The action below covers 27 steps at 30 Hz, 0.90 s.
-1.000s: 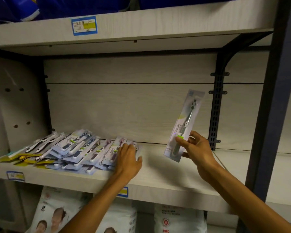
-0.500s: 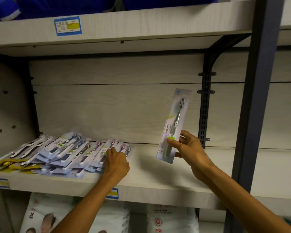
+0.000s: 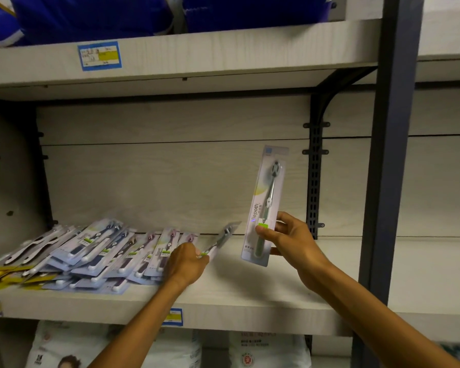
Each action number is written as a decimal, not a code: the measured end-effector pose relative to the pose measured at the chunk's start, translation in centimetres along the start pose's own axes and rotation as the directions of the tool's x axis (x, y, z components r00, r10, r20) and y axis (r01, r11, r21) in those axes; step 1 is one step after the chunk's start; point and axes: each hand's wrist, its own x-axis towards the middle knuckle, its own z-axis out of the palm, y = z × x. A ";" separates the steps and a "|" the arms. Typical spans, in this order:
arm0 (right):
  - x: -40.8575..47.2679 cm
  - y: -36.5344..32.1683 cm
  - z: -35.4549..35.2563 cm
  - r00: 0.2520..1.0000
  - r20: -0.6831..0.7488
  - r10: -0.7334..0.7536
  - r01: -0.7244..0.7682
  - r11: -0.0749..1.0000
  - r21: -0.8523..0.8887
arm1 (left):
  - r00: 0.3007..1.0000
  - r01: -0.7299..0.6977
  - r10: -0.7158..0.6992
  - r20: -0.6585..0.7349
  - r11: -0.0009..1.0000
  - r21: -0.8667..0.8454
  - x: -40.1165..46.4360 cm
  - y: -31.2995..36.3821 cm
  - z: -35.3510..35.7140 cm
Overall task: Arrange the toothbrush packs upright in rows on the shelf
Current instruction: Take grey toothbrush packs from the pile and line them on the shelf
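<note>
On the shelf (image 3: 250, 296), the left hand (image 3: 186, 264) had now pinched a second pack (image 3: 221, 241) off the pile (image 3: 91, 253); the right hand (image 3: 290, 240) gripped one upright pack (image 3: 266, 203).

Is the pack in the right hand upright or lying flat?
Upright: the right hand holds the pack by its lower end, brush head on top.

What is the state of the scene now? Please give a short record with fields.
left hand: lifting one blurred pack off the pile's right edge
right hand: holding a green pack upright, near the back panel
pile: many packs lying flat and overlapping, left part of the shelf
rows: no pack stands alone on the shelf yet
shelf above: blue bags, price label on its edge
shelf below: white bags
</note>
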 end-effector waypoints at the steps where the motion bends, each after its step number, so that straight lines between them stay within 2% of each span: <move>1: 0.0 0.0 0.0 1.000 -0.005 0.007 -0.007 1.000 -0.007 | 1.000 0.020 -0.020 -0.009 0.997 -0.068 0.3 0.0 0.2; 4: -0.2 0.1 0.0 1.000 -0.019 0.019 -0.019 1.000 -0.017 | 0.997 0.078 -0.076 0.018 0.960 -0.271 0.5 0.6 0.0; 7: -0.3 0.1 0.1 0.999 -0.028 0.019 -0.020 1.000 -0.016 | 0.996 0.081 -0.057 0.066 0.891 -0.447 0.2 0.8 -0.4; 13: -0.8 -0.7 0.3 0.999 -0.044 0.026 -0.027 0.999 -0.030 | 0.993 0.103 -0.029 0.111 0.649 -0.754 -0.8 0.8 -2.2; 16: -1.1 -1.2 0.5 0.998 -0.063 0.020 -0.024 0.997 -0.067 | 0.991 0.067 0.060 0.119 0.551 -0.832 -1.4 0.6 -3.2; 21: -2.3 -2.0 0.1 0.996 -0.090 0.004 -0.014 0.993 -0.117 | 0.966 -0.060 0.249 0.069 0.478 -0.876 -2.9 1.3 -4.0; 25: -4.2 -2.6 -0.9 0.994 -0.109 -0.002 -0.012 0.992 -0.130 | 0.939 -0.113 0.343 0.023 0.372 -0.921 -4.9 2.8 -3.9; 27: -5.4 -3.0 -1.6 0.994 -0.108 -0.003 -0.012 0.989 -0.144 | 0.926 -0.128 0.377 0.015 0.351 -0.928 -6.1 3.5 -3.7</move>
